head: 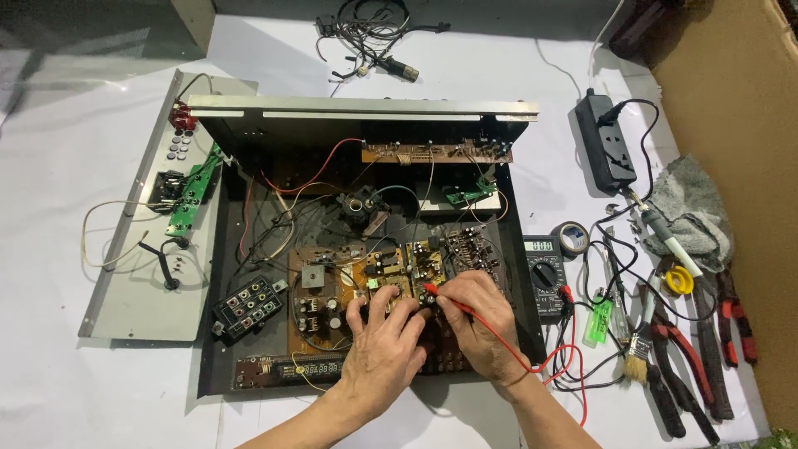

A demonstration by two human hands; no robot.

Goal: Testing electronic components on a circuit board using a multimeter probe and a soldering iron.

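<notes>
Counter (66, 183): white covering, carries everything listed.

Amplifier chassis (218, 349): black, open-topped, centre of the counter; front panel raised along its far edge.

Detached metal cover plate (133, 308): grey, lies flat just left of the chassis, with a small green circuit board (189, 193) on its right edge.

Main circuit board (320, 295): brown, inside the chassis at centre, crowded with capacitors and a heat sink. Both hands rest over its right part.

Left hand (382, 349): fingers spread and pressed down on the board; whether its grip holds anything cannot be told.

Right hand (478, 320): just right of the left hand and touching it; grip closed on a red test probe (432, 288), whose tip meets the board near the left fingertips.

Digital multimeter (544, 274): black, just outside the chassis's right wall; red lead runs from it to the right hand.

Power strip (607, 145): black, far right, one plug inserted.

Grey rag (694, 208): crumpled, right edge.

Pliers (706, 349): red-handled, near right, beside a small brush (638, 353).

Roll of black tape (572, 239): just beyond the multimeter.

Green lighter (597, 323): right of the multimeter.
</notes>
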